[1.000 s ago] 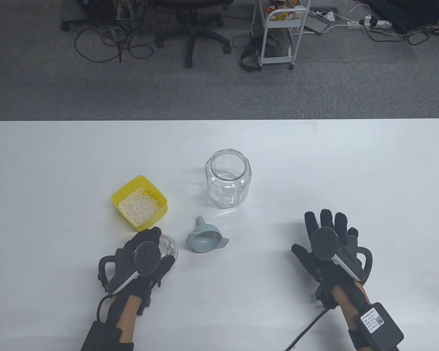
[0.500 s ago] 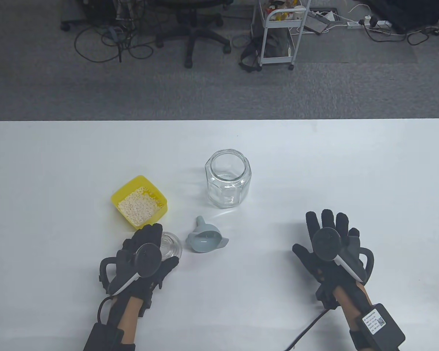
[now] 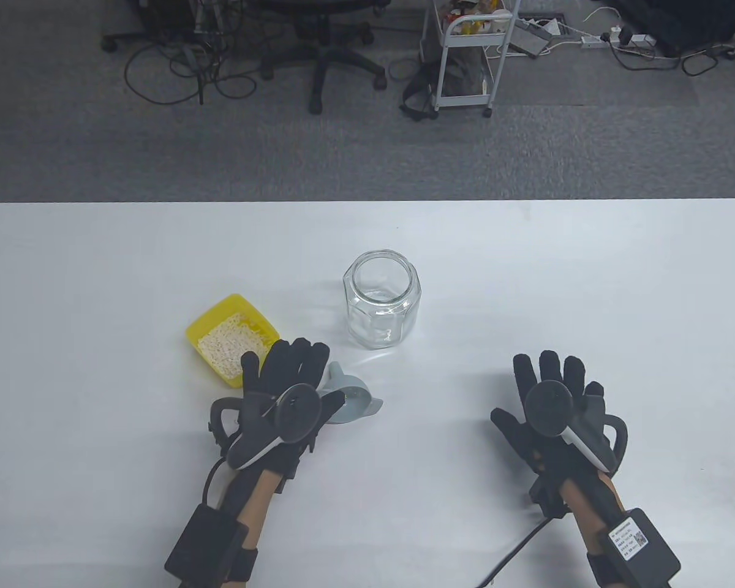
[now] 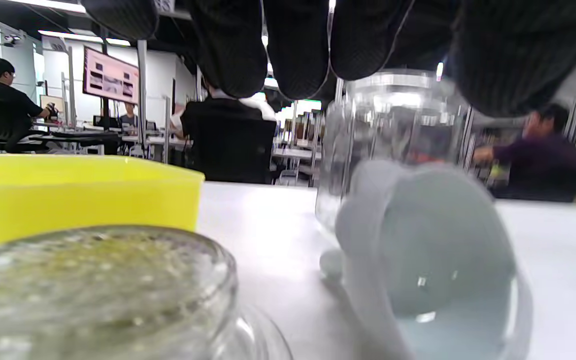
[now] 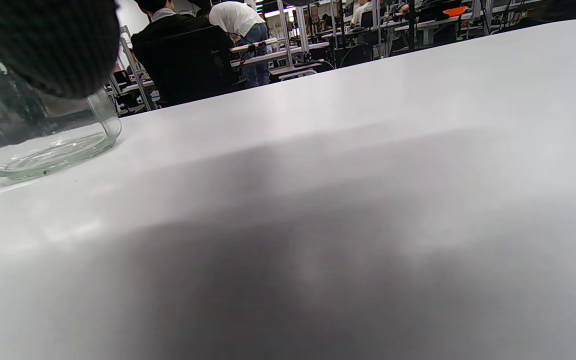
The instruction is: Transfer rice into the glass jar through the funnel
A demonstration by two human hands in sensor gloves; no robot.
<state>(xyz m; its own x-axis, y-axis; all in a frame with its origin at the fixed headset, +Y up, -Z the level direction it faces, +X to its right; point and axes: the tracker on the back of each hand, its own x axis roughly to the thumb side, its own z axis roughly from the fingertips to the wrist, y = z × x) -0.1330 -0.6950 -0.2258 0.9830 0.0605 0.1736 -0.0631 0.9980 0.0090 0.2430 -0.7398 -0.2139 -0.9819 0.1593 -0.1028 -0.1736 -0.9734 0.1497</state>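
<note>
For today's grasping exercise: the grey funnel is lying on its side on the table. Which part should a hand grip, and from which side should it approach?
Probably the wide cone's rim, from above. The funnel lies tipped, its spout pointing away toward the glass jar and its mouth facing the person, so the rim offers two opposite edges. The left hand hovers open beside it, best placed; the thin spout gives a weaker grip.

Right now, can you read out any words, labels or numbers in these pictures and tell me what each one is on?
No text can be read.
White label on the right forearm's black box: print and a code square, too small to read.
Wall screen behind the table: content blurred.
Glass jar, grey funnel, yellow rice tub: unmarked.
</note>
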